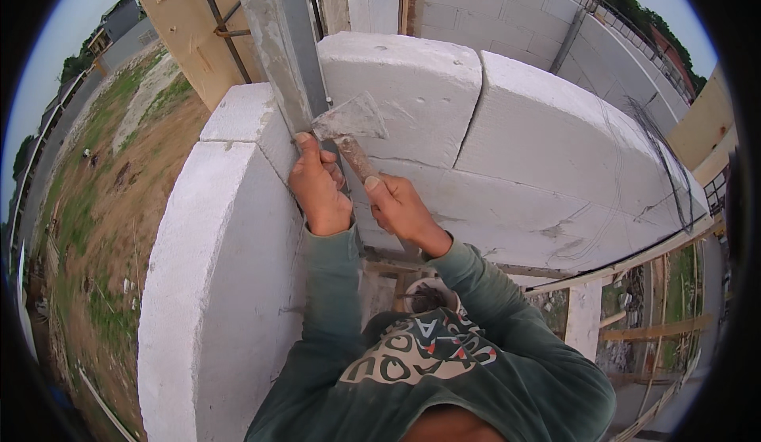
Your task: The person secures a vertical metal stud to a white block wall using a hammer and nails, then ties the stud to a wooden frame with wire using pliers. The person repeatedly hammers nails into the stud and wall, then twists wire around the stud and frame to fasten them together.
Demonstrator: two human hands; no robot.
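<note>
My right hand point(400, 208) is wrapped round the wooden handle of a hatchet point(353, 121). Its wide, dusty grey head has the flared edge to the right and the narrow end by the post. Beside it, my left hand point(321, 188) is closed in a pinch, thumb up, against the lower part of a grey metal post point(284, 53). Whatever sits between those fingers is too small or hidden to make out. The post stands in the corner between a left white block wall point(238, 283) and a front white block wall point(404, 97).
A wooden board point(186, 22) and a dark steel bar point(226, 34) rise left of the post. Thin dark wires point(662, 153) hang over the front wall at right. Below me, a bucket point(436, 291) stands near wooden planks point(583, 319). Grassy ground point(111, 244) lies far below, outside the left wall.
</note>
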